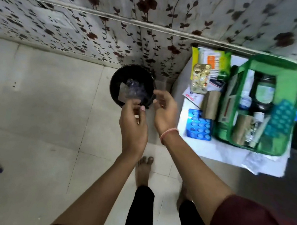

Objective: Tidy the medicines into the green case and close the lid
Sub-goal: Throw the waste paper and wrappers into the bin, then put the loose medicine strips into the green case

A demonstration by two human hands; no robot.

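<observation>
Both arms outstretched, left hand (133, 123) and right hand (164, 112) over black bin (118, 75) — fingers curled

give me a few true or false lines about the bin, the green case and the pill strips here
1. The green case is open. True.
2. Both hands are over the case. False: the left hand and right hand are over the black bin on the floor, away from the case.
3. A blue pill strip lies on the white table outside the case. True.
4. The dark bottle stands on the floor. False: it lies inside the case.
5. A gold pill strip lies outside the case, near the wall. True.
6. The bin sits on the table. False: it stands on the floor tiles by the wall.
</observation>
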